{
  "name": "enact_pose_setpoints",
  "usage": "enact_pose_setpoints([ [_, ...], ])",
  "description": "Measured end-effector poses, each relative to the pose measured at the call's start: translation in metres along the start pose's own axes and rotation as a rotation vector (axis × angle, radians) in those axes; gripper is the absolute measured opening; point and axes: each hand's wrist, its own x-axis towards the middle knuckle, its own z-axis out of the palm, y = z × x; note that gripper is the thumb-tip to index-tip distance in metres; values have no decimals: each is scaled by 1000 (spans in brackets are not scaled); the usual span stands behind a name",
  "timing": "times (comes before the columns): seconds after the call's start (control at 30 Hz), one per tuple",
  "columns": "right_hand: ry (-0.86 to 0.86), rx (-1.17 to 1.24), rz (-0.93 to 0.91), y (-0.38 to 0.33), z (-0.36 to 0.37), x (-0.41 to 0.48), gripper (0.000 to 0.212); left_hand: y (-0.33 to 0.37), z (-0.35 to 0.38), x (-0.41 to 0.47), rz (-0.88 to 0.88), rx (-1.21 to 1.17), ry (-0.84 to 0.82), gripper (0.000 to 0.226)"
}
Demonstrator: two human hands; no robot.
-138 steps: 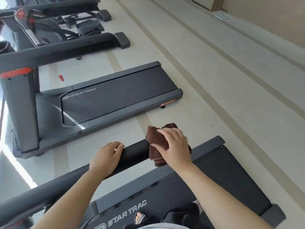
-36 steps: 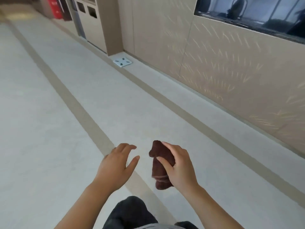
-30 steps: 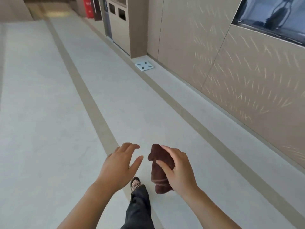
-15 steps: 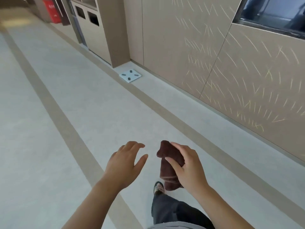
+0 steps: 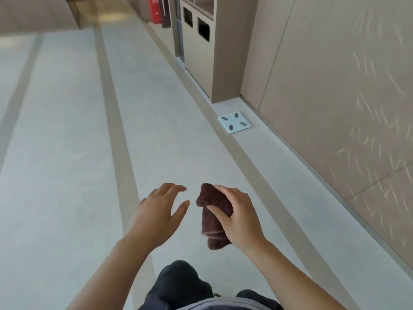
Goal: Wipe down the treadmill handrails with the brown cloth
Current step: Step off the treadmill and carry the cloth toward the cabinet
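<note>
Since the earlier frames we have turned off the treadmill and walked on along the pale floor, so the handrail we were wiping is gone from view and the white scale by the wall sits farther ahead. Our right hand is closed around the bunched brown cloth, its lower end hanging free, while our left hand is spread and empty just beside it. With no treadmill in sight, we risk leaving rails unwiped, or letting the loosely gripped cloth slip mid-stride.

Floor scale near wall; bin cabinet.
</note>
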Motion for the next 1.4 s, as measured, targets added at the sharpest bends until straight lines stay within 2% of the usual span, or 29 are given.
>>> enact_pose_setpoints([
  [0.17, -78, 16, -55, -3, 43, 149, 44, -60, -10, 124, -136, -45, 43, 40],
  [0.47, 126, 23, -20, -5, 65, 423, 41, -141, -76, 406, 9, 3, 61, 40],
  [0.63, 182, 17, 30, 4, 82, 543, 42, -170, -96, 535, 79, 3, 0, 39],
  [0.87, 145, 64, 16, 27, 124, 759, 44, -239, -120, 737, 44, 42, 5, 40],
  [1.17, 94, 89, -73, 14, 159, 1032, 41, -313, -179, 970, -39, 49, 56, 40],
  [1.4, 137, 84, -81, 30, 190, 1228, 42, -368, -197, 1174, 37, 54, 64, 41],
])
